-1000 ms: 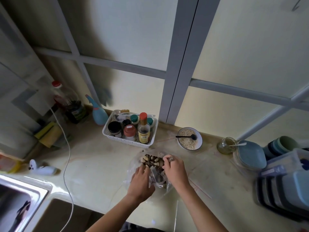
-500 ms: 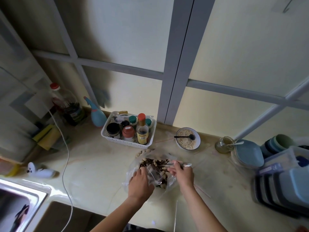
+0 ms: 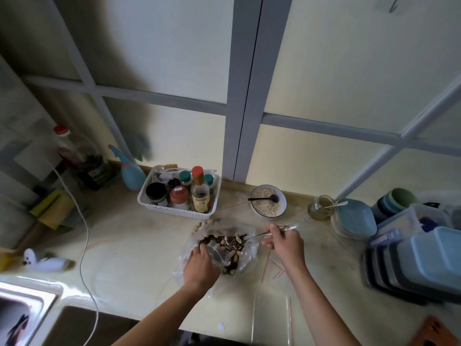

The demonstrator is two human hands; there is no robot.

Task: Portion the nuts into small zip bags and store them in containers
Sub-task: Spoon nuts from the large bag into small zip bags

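The right hand (image 3: 285,243) has its fingers curled round the handle of a metal spoon (image 3: 259,235), whose bowl end reaches out from that grip into the nuts (image 3: 225,242) heaped in a big clear bag (image 3: 245,260) on the counter (image 3: 129,245). Just across the heap from the spoon, the left hand (image 3: 200,264) is curled on a small zip bag (image 3: 218,255), pinching its mouth up against the pile; how wide that mouth stands is hard to tell through the plastic. A few nuts lie loose beyond the big bag, on the far side from both hands.

As I judge it, this is early going. The heap looks nearly whole, and little if anything can be seen in the small bag. No filled, sealed bags show anywhere. More flat zip bags (image 3: 272,318) lie nearer the person than the spoon hand, seemingly unused. The lidded containers (image 3: 429,258) stand stacked well out past the right hand, closed, with nothing of the nuts seen in them.

So what is left is most of it: scoop, fill, seal, repeat, then open the boxes and stow the bags.

Beyond the heap stand a basket of bottles (image 3: 179,196) and a bowl of oats (image 3: 268,201).
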